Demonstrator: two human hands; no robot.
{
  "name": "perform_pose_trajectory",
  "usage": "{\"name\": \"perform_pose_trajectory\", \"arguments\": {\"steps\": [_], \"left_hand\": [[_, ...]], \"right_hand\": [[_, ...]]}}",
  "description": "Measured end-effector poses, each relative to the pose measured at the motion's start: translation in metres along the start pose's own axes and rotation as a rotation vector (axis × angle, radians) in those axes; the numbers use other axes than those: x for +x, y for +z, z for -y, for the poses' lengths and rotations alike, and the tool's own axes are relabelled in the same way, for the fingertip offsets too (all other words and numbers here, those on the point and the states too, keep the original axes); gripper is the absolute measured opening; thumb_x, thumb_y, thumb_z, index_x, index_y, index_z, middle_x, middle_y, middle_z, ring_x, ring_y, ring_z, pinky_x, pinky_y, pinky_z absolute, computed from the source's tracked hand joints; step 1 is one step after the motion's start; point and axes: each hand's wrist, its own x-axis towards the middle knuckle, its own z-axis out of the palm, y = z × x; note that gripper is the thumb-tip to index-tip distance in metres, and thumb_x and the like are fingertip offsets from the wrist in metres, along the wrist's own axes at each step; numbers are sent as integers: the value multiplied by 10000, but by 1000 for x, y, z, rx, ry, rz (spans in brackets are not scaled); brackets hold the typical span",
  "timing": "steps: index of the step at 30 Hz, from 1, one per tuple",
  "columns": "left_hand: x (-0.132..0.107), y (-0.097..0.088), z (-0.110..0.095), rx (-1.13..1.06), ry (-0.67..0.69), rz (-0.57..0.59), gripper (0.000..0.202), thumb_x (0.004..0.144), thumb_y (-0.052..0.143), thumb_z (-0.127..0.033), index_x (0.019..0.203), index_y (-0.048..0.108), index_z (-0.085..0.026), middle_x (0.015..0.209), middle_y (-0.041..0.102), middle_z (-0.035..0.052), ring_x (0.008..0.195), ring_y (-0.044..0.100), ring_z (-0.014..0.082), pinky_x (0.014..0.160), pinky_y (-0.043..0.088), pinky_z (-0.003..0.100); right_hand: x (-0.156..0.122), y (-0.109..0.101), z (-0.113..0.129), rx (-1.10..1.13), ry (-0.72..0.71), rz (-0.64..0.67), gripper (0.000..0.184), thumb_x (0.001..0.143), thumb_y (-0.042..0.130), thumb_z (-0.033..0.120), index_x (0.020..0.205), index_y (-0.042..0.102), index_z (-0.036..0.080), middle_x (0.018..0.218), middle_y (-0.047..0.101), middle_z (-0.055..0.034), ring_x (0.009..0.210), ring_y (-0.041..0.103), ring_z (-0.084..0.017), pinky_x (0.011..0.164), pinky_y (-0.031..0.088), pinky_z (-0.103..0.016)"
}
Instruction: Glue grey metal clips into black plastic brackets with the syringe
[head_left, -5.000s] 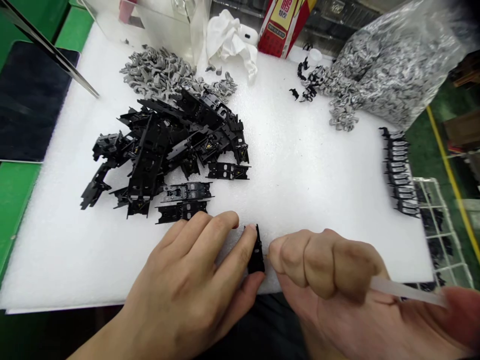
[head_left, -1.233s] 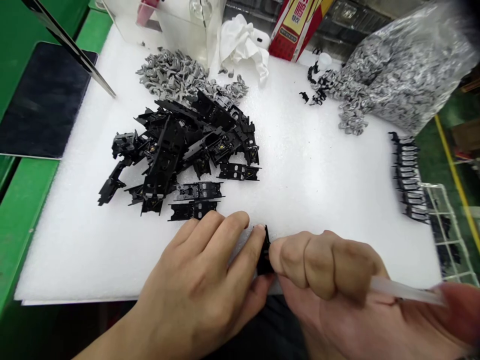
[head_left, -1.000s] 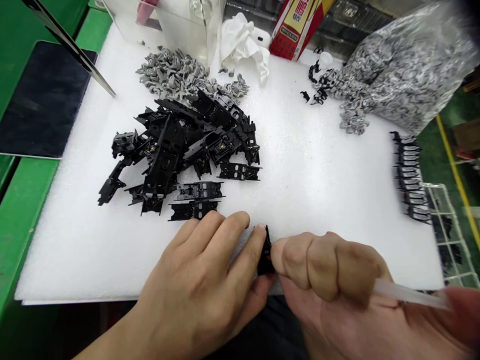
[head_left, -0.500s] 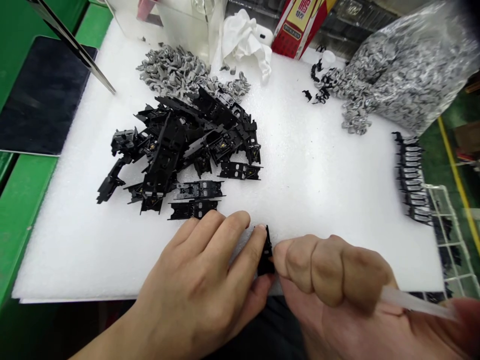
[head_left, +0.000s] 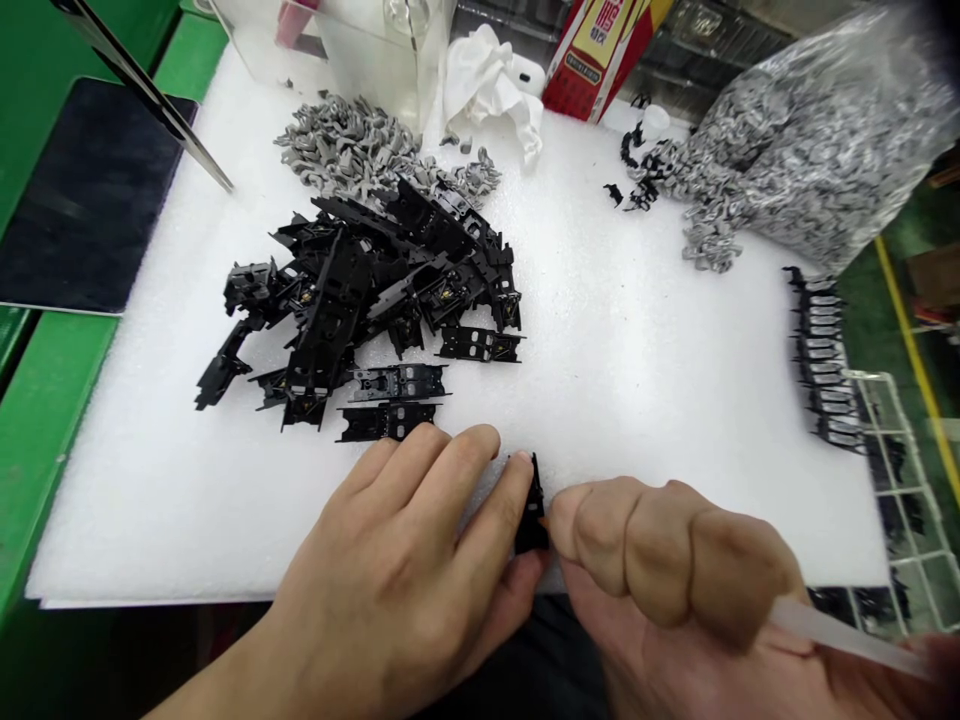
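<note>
My left hand (head_left: 409, 570) pinches a small black plastic part (head_left: 532, 505) on edge at the near rim of the white foam sheet (head_left: 630, 330). Thumb and forefinger close on it while the other fingers lie over the foam. My right hand (head_left: 675, 575) is a closed fist around a thin translucent white tool (head_left: 840, 632), whose shaft sticks out to the right. Its knuckles are right against the black part. The tool's working tip is hidden behind the fingers.
A heap of black plastic parts (head_left: 367, 290) lies left of centre, grey clips (head_left: 352, 155) behind it. A clear bag of grey clips (head_left: 795, 140) sits far right. A row of black parts (head_left: 821, 355) runs along the right edge beside a wire basket (head_left: 900, 470).
Both hands have stayed on the black part at the same spot. My right fist has shifted slightly down and to the right. The view has moved a little.
</note>
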Motion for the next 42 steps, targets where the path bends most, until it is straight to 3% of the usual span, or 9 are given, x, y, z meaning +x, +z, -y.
{"name": "perform_pose_trajectory", "arguments": {"steps": [8,13,18,21,24,28,34,37,42], "left_hand": [[0,2,1,4,-9,-1,370,984,671,-277,1288,706,-69,1178,685,162,911,588,287,707,538,463],[1,0,1,7,-11,-1,368,987,668,-281,1285,713,-70,1178,693,161,906,597,290,693,532,460],[1,-1,0,-17,-9,-1,363,1001,644,-285,1282,713,-67,1167,700,160,893,600,282,700,539,465],[2,-1,0,-7,-12,6,390,1011,633,-323,1290,708,-60,1173,700,170,922,609,294,717,551,472],[3,-1,0,-2,-3,1,397,1017,628,-343,1285,708,-62,1160,701,167,914,608,292,709,554,466],[3,-1,0,3,-3,-9,400,1018,627,-353,1277,706,-58,1154,696,170,918,605,302,715,552,475],[1,-1,1,-4,-3,-13,395,1013,634,-344,1269,707,-51,1140,695,169,914,601,309,701,538,473],[2,-1,1,-10,-3,-4,392,1012,640,-331,1279,707,-52,1151,693,167,921,602,307,713,537,474],[4,0,1,-13,4,6,409,1015,643,-349,1286,705,-49,1165,686,170,917,585,300,716,532,473]], "right_hand": [[-10,-9,4,-142,19,-58,564,1050,470,651,681,426,228,650,458,-5,659,472,-203,630,447,-479],[3,9,6,-151,61,-70,648,1022,578,614,588,315,213,539,356,28,567,438,-163,570,435,-402],[12,26,0,-208,-19,-87,691,1048,513,642,573,277,199,493,293,51,494,335,-120,553,375,-353],[8,21,-5,-87,-70,-137,652,1066,519,576,600,241,213,529,285,43,531,373,-142,550,378,-361],[-4,9,-10,63,-109,-219,572,1093,395,580,659,242,241,579,266,40,576,365,-163,582,364,-390],[-18,1,-12,10,-60,-332,556,1082,337,620,673,312,244,616,256,35,616,345,-176,635,355,-428],[-2,14,-6,-64,-29,-227,666,1069,379,682,600,296,216,552,320,29,578,409,-153,583,381,-398],[6,17,-6,-46,-48,-162,679,1056,474,646,581,248,217,518,270,40,539,381,-143,557,376,-380],[-6,11,-11,-50,-64,-263,608,1009,567,617,613,296,244,573,199,43,550,313,-175,594,362,-425]]}}
